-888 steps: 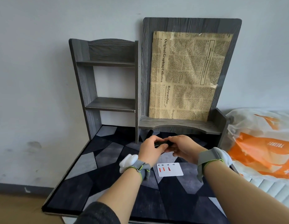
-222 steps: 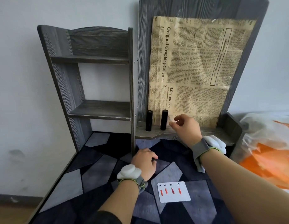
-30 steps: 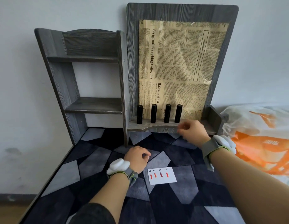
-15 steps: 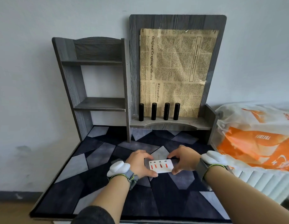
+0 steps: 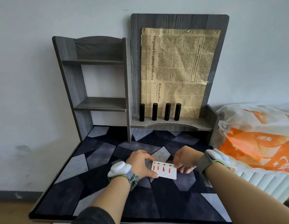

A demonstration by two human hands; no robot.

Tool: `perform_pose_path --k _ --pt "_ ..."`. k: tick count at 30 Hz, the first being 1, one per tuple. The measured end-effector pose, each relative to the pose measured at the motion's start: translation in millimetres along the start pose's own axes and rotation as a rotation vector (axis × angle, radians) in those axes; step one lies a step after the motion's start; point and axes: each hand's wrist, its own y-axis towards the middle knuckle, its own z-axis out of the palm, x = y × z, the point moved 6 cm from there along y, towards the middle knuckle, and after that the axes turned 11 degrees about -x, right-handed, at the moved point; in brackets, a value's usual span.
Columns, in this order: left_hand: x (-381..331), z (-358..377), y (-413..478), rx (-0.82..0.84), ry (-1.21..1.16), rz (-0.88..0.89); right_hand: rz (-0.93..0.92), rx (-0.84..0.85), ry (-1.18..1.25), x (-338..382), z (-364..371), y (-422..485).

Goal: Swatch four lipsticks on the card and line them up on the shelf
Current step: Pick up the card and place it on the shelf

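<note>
Several black capped lipsticks [image 5: 161, 112] stand upright in a row on the low grey shelf [image 5: 189, 122], in front of a newspaper sheet. A white card [image 5: 166, 172] with several red swatches under handwritten numbers lies on the patterned mat. My left hand [image 5: 141, 165] touches the card's left edge with thumb and fingers. My right hand [image 5: 185, 160] pinches its right edge. Both hands hold the card between them, low over the mat.
A grey two-tier shelf unit [image 5: 98, 104] stands at the back left, joined to a tall panel bearing the newspaper sheet [image 5: 177, 68]. An orange and white plastic bag [image 5: 256, 139] lies to the right. The dark geometric mat [image 5: 108, 183] covers the table.
Since a second ago my right hand came down from the shelf to the card and my left hand took its left edge. Over the last half second little has moved.
</note>
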Motion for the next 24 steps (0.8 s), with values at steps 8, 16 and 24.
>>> perform_pose_path --k 8,16,24 --pt "2 -7 10 -0.006 -0.106 -0.097 0.210 -0.139 0.467 -21 -34 1" --pt "-2 -1 20 -0.020 -0.177 -0.144 0.378 -0.465 0.913 -45 -86 14" --pt "2 4 35 -0.066 -0.076 -0.094 0.338 -0.753 1.107 -54 -107 44"
